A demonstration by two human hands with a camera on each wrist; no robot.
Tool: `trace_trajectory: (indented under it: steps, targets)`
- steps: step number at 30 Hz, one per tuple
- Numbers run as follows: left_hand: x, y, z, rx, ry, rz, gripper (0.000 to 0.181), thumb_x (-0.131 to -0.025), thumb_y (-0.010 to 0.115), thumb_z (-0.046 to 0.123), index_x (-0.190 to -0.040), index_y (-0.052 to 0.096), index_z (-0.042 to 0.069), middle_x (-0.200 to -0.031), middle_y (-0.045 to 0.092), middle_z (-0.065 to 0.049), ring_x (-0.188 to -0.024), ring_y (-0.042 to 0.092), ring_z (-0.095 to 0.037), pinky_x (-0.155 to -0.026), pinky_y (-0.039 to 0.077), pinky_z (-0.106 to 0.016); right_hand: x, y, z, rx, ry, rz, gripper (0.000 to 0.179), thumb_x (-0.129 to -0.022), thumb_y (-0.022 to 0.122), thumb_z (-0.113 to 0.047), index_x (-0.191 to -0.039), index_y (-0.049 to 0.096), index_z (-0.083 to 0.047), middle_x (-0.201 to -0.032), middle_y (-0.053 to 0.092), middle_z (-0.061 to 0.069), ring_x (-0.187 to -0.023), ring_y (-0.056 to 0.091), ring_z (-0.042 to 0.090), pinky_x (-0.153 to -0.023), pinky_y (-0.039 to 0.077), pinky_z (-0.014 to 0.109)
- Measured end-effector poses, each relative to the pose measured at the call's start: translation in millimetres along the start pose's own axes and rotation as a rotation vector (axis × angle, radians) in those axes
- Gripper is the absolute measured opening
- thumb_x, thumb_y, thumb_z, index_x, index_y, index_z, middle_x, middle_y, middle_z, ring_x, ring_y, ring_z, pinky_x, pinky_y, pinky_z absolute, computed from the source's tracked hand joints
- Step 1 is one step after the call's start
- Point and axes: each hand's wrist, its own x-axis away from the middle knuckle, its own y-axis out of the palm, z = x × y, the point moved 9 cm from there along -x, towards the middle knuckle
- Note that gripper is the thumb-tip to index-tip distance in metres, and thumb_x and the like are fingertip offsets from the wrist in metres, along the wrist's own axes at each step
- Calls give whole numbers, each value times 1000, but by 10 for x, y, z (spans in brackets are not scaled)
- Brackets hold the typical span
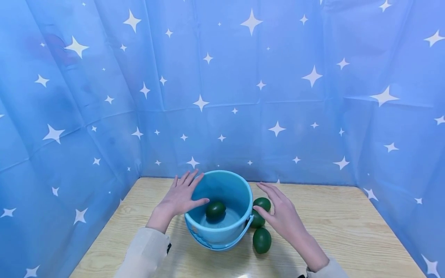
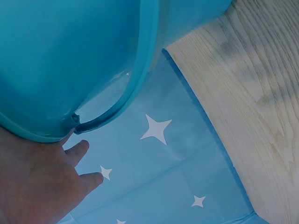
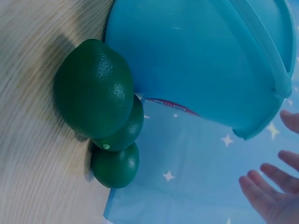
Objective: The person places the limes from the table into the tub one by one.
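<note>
A blue bucket stands upright on the table, its handle lowered over the near side. Inside it, on the bottom, lies one dark green lime-like fruit. Three more such fruits sit in a row just right of the bucket, the nearest fruit looking largest in the right wrist view. My left hand is at the bucket's left rim, fingers spread and thumb over the opening; whether it touches is unclear. To the right, my right hand hovers by the fruits with fingers extended, holding nothing.
Beneath everything is a light wood-grain table. A blue curtain with white stars hangs behind the table's back edge and along both sides.
</note>
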Motion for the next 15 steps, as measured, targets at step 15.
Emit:
trace_trajectory:
  steps: [15]
  targets:
    - [-3,7,-8,-5,5,4,88,-91,57,64,-159,25,18,-168,19,-11,-155,14,-41,-122,11,-68,88,34,89,27,25,-17,65,-84,81,-26,-141,54,-12,-140,59,12,-127,59,33,-93,57,51]
